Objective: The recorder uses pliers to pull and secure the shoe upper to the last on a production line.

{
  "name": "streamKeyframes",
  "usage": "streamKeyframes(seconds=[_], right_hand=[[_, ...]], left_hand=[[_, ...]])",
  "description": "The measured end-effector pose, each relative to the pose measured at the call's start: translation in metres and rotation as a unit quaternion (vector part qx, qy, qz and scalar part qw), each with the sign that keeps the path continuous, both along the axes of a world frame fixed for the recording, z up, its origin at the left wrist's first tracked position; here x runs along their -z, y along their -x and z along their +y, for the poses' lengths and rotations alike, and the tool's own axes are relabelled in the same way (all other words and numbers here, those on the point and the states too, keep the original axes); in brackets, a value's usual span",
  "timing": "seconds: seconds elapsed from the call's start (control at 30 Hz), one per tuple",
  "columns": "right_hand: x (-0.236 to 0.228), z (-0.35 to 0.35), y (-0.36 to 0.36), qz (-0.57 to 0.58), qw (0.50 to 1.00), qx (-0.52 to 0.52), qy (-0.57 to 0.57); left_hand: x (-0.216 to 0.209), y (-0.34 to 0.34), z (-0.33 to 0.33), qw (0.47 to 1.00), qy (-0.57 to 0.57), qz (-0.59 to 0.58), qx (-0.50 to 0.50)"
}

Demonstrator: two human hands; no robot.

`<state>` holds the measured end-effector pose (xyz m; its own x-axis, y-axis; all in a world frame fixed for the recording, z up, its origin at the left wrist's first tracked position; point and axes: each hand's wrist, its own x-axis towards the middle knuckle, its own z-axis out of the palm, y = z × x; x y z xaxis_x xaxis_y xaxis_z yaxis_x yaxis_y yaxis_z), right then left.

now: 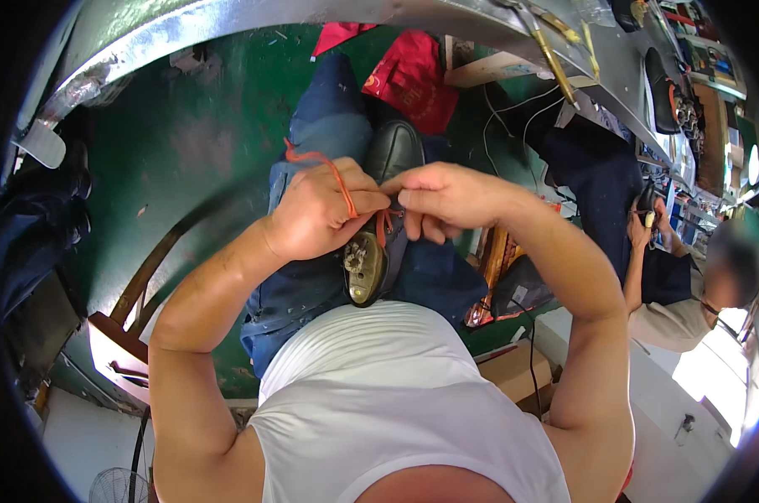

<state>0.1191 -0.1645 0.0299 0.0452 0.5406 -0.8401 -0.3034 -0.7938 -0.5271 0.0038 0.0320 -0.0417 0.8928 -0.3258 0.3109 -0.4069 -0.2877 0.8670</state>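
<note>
A black leather shoe lies lengthwise on my lap, its toe pointing away from me. A worn brass-coloured shoe last shows in its heel opening. My left hand is closed at the left side of the shoe, with an orange cord looped over its fingers and a loose end trailing at the far left. A short piece of orange cord also hangs at the shoe's opening. From the right, my right hand meets it over the shoe, thumb and forefinger pinched together. What that pinch holds is hidden.
A metal-edged bench curves along the far side, with a hammer-like tool at its right. Red bags lie on the green floor. A co-worker at the right handles a dark shoe. A wooden stool stands left.
</note>
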Motion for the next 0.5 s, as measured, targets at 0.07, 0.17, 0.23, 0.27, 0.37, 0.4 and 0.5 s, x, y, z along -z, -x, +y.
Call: streamKeyframes(seconds=[0.07,0.17,0.23,0.27,0.37,0.4,0.5], right_hand=[[0.018,-0.006,0.012,0.030,0.998,0.058,-0.019],[0.041,-0.016,0.019,0.035,0.988,0.127,-0.080],[0.043,-0.017,0.021,0.021,0.984,0.127,-0.123],[0.038,-0.018,0.022,-0.117,0.975,0.067,-0.174],[0.008,-0.017,0.015,-0.412,0.872,-0.109,-0.240],[0.001,-0.022,0.014,-0.556,0.766,-0.212,-0.245],[-0.004,-0.038,0.018,-0.532,0.780,-0.297,-0.139]], left_hand=[[0.003,0.003,-0.004,0.989,-0.034,-0.120,-0.075],[0.010,0.001,-0.003,0.983,-0.003,-0.138,-0.120],[0.011,0.002,0.000,0.985,-0.014,-0.123,-0.119],[0.011,0.002,0.001,0.987,-0.024,-0.111,-0.117],[0.020,0.021,-0.003,0.955,0.200,0.193,-0.109],[0.021,0.025,-0.002,0.955,0.199,0.194,-0.108],[0.024,0.034,-0.004,0.699,0.499,0.511,-0.040]])
